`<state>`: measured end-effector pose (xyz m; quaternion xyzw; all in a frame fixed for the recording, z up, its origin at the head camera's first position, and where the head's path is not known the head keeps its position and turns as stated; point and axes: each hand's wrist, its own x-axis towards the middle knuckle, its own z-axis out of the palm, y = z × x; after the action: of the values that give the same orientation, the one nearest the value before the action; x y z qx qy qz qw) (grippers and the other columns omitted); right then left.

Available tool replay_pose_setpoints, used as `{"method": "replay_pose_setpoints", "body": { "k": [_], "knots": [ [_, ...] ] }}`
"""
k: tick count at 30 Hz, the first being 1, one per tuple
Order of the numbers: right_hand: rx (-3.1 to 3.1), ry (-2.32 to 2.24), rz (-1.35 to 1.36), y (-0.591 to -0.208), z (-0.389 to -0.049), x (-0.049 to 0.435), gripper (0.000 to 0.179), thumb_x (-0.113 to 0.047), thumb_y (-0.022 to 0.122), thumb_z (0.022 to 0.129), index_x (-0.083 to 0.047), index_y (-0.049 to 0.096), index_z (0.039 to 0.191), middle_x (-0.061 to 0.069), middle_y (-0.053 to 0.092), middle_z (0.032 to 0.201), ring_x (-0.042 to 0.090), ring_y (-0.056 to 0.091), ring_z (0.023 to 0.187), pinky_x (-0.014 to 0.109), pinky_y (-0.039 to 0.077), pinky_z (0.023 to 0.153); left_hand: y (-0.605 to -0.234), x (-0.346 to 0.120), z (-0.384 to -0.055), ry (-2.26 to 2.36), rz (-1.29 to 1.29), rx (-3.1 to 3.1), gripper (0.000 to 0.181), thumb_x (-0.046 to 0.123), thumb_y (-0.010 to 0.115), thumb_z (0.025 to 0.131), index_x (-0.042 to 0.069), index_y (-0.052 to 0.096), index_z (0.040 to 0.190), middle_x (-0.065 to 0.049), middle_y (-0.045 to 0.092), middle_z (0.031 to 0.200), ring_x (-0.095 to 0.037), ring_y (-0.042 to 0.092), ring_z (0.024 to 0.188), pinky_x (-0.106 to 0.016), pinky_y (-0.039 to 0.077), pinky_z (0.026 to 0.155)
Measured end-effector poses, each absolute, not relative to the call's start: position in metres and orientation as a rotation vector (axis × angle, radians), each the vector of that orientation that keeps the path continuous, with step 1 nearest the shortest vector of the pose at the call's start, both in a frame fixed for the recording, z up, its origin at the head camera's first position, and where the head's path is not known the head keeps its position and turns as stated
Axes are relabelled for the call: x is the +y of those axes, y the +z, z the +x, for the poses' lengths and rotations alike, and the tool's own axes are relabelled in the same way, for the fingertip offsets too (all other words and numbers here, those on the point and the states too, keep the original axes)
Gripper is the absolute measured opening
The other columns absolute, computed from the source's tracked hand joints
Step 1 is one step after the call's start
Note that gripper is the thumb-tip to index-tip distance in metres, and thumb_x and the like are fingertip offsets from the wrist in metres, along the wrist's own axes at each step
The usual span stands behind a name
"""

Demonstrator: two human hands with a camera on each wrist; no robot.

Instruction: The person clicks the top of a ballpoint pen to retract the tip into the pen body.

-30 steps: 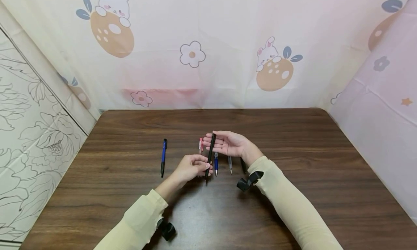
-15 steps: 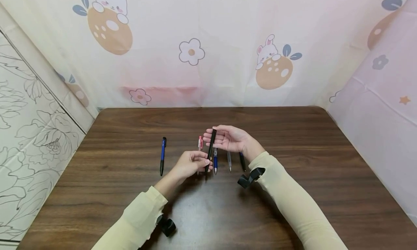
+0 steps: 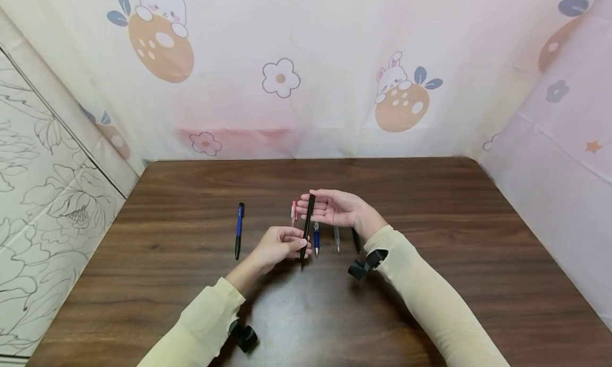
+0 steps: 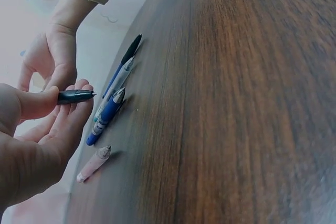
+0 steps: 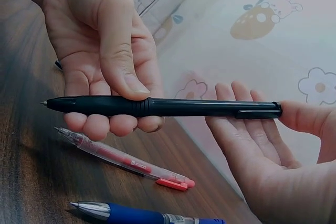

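My left hand point(image 3: 278, 244) pinches a black click pen point(image 3: 308, 213) near its tip, thumb on top and fingers underneath. The pen is held above the table, its bare metal point toward me. At the far end is my right hand point(image 3: 337, 208), palm up with fingers extended. In the right wrist view, the right thumb point(image 5: 307, 116) rests against the pen's top end, and the fingers lie under the clip. The left wrist view shows only the pen's front part point(image 4: 75, 96) sticking out past the left thumb.
Behind the hands, a pink-red clear pen point(image 5: 131, 163), a blue pen point(image 3: 316, 240), a clear pen point(image 3: 337, 240) and a dark pen point(image 3: 356, 240) lie in a row on the wooden table point(image 3: 430, 197). A blue-and-black pen point(image 3: 239, 230) lies apart at left. Patterned curtains point(image 3: 334, 107) border the table.
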<state>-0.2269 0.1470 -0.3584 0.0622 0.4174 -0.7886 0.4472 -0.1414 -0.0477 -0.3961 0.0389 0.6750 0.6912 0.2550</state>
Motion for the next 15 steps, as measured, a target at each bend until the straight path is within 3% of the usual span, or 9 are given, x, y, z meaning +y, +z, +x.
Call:
{"method": "replay_pose_setpoints", "body": {
  "k": [4, 11, 15],
  "knots": [
    [1.051, -1.947, 0.161, -0.3586, -0.2245, 0.1486, 0.030, -0.021, 0.044, 0.103, 0.000, 0.059, 0.118, 0.013, 0.072, 0.107, 0.022, 0.069, 0.102, 0.040, 0.020, 0.122, -0.3969, -0.0474, -0.1405, 1.873, 0.102, 1.813, 0.027, -0.005, 0.053, 0.094, -0.019, 0.054, 0.116, -0.031, 0.069, 0.103, -0.011, 0.070, 0.076, -0.033, 0.061, 0.080],
    [1.059, -1.947, 0.140, -0.3570, -0.2252, 0.1473, 0.029, -0.018, 0.043, 0.102, -0.002, 0.067, 0.104, 0.013, 0.072, 0.108, 0.021, 0.069, 0.102, 0.041, 0.019, 0.123, -0.3967, -0.0476, -0.1407, 1.880, 0.123, 1.827, 0.027, -0.005, 0.053, 0.094, -0.020, 0.054, 0.116, -0.034, 0.066, 0.106, -0.011, 0.070, 0.076, -0.033, 0.061, 0.081],
    [1.060, -1.945, 0.164, -0.3579, -0.2243, 0.1467, 0.028, -0.017, 0.042, 0.103, 0.000, 0.063, 0.110, 0.013, 0.073, 0.105, 0.021, 0.070, 0.100, 0.041, 0.021, 0.123, -0.3968, -0.0472, -0.1392, 1.874, 0.126, 1.810, 0.027, -0.004, 0.053, 0.094, -0.019, 0.054, 0.117, -0.031, 0.068, 0.105, -0.011, 0.070, 0.077, -0.034, 0.060, 0.082]
  ]
}}
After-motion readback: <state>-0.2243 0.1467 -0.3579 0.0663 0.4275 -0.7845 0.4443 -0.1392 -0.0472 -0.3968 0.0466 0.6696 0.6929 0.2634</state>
